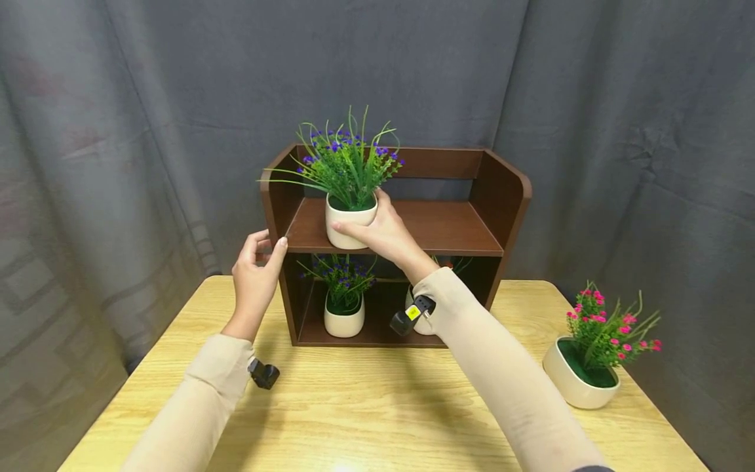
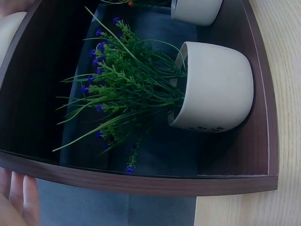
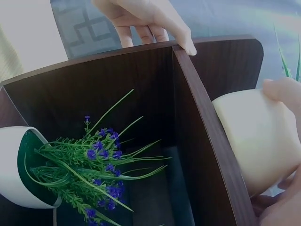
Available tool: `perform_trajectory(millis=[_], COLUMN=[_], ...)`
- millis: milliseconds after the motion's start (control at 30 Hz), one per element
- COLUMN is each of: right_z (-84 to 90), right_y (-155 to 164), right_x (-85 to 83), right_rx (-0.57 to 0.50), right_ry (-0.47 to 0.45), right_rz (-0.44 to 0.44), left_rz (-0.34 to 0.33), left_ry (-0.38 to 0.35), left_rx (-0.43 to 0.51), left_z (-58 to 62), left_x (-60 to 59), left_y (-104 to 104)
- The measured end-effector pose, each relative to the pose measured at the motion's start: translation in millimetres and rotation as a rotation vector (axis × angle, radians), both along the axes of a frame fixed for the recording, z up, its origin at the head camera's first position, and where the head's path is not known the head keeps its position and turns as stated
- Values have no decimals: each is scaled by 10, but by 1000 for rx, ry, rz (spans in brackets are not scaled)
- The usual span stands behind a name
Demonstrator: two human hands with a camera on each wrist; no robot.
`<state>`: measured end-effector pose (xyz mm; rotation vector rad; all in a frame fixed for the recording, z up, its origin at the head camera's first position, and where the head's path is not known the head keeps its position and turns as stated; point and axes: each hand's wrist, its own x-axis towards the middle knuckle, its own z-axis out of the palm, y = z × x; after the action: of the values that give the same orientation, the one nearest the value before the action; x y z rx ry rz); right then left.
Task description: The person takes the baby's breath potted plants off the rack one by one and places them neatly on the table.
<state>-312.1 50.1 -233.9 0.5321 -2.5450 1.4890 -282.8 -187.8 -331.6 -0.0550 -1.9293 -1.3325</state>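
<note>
My right hand [image 1: 386, 231] grips a white pot [image 1: 348, 226] of grass-like greenery with purple flowers, thumb across its front. This pot stands upright at the left of the brown desktop shelf's [image 1: 448, 223] upper board; in the right wrist view its base [image 3: 240, 155] meets that board. At the shelf's left side panel, my left hand [image 1: 256, 269] holds the edge, thumb on the front and fingers along the outer face. Below, in the lower compartment, sits another white pot with purple flowers [image 1: 345, 314]. A further white pot [image 1: 426, 321] beside it is mostly hidden by my right wrist.
A white pot with pink flowers [image 1: 580, 377] stands on the wooden table [image 1: 354, 406] at the right, apart from the shelf. Grey curtains [image 1: 436, 72] hang close behind and on both sides. Each sleeve carries a small black camera [image 1: 263, 373].
</note>
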Motion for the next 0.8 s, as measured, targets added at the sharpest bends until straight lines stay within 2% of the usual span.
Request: perform_trajectory(millis=[333,600,800], right_z=[-23,-39,-38], right_y=[121,272,410], right_x=[87,172,225], right_rx=[-29,38,47], right_ry=[36,46,53], right_rz=[48,58,64], left_rz=[8,0,-5], left_ry=[-9,-13,-16], left_rx=[5,3,-7], left_z=[11,6,5], left_x=[7,20,23], left_y=[14,36,43])
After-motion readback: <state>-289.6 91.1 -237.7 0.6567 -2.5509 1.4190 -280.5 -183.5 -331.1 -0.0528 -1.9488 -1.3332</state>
